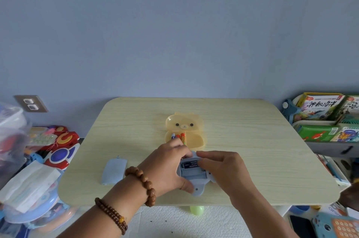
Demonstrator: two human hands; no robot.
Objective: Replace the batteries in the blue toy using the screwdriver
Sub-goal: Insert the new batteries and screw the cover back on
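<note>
In the head view, the blue toy (194, 177) lay underside up at the near middle of the table (252, 140), its battery bay open. The loose cover (113, 171) lay to its left. The left hand (165, 167) gripped the toy, thumb curled on the near edge and fingers over the far one. The right hand (223, 169) bent over the bay, and its curled fingertips and thumb seemed to pinch the dark battery (191, 165) in the far slot. The step was probably swapping cells. Next, the near slot needed one of the spare batteries (182, 136) in the bear-shaped box (194, 129) just beyond. I could not make out a screwdriver.
</note>
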